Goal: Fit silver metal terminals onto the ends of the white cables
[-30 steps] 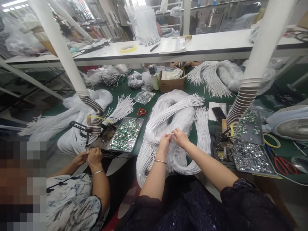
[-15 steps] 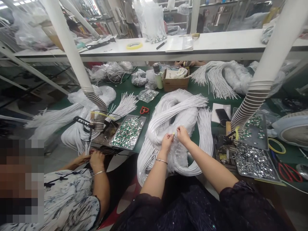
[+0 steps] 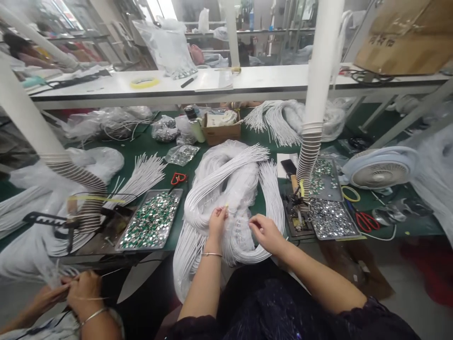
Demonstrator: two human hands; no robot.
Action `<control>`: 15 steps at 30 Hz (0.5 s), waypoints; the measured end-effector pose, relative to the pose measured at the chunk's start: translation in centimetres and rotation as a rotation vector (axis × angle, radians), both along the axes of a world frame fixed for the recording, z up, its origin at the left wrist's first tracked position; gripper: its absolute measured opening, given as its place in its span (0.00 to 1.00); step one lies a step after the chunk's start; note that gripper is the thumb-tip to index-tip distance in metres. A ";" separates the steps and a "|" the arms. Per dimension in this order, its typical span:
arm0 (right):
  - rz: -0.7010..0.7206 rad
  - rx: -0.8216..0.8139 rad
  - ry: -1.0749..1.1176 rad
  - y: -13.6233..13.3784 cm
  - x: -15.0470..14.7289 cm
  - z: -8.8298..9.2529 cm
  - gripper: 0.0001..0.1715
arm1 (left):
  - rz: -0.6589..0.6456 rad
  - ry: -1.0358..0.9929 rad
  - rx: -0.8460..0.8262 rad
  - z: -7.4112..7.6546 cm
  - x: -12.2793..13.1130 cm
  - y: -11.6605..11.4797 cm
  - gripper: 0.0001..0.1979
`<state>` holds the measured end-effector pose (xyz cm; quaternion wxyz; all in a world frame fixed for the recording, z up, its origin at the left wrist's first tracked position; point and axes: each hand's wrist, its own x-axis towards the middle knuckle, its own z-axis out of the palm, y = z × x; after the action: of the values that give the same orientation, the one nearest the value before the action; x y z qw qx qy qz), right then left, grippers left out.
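In my left hand, the fingertips pinch a small yellow piece that looks like a bit of tape. That hand is above a large coiled bundle of thin white cables wrapped in clear plastic. My right hand is apart from the left, over the right side of the coil. Its fingers are loosely curled, with a small gap between thumb and index finger, and nothing shows in them. Loose cable ends fan out at the top of the bundle.
A tray of small green and silver parts and red-handled scissors lie to the left. On the right are a fume hose, a tray of metal parts and a fan. A co-worker's hands work at lower left.
My view has turned to the right, so the bench contents shift left. My right hand has drawn away from the left hand and the yellow piece, which stays in my left fingertips.
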<state>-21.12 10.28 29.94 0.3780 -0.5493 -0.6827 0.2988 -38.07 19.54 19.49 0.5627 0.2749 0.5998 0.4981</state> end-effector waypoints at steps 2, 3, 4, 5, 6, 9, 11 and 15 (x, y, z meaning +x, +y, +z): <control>-0.089 0.006 0.011 -1.9 3.1 0.5 0.11 | 0.016 0.033 0.001 -0.1 0.0 0.1 0.09; -0.145 0.003 0.010 -2.8 4.9 0.5 0.12 | 0.023 0.052 -0.001 -0.1 0.0 0.1 0.09; -0.211 -0.004 0.005 -3.6 6.7 0.2 0.14 | 0.029 0.070 -0.002 -0.2 0.0 0.2 0.09; -0.290 -0.015 -0.006 -4.4 8.6 -0.3 0.15 | 0.034 0.089 -0.004 -0.3 0.0 0.2 0.09; -0.381 -0.029 -0.021 -5.0 10.7 -1.0 0.16 | 0.040 0.108 -0.005 -0.4 0.0 0.3 0.10; -0.689 -0.107 -0.092 -6.1 17.9 -3.8 0.21 | 0.051 0.165 -0.001 -0.6 0.0 0.4 0.09; -0.871 -0.197 -0.160 -6.3 23.0 -5.7 0.19 | 0.064 0.203 0.001 -0.5 0.1 0.4 0.09; -1.074 -0.409 -0.304 -6.5 31.6 -8.8 0.16 | 0.096 0.278 0.001 0.4 0.4 -0.1 0.09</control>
<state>10.46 3.74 21.19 0.2609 -0.9160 -0.2845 0.1092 -37.63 19.44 19.93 0.4494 0.3125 0.6843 0.4818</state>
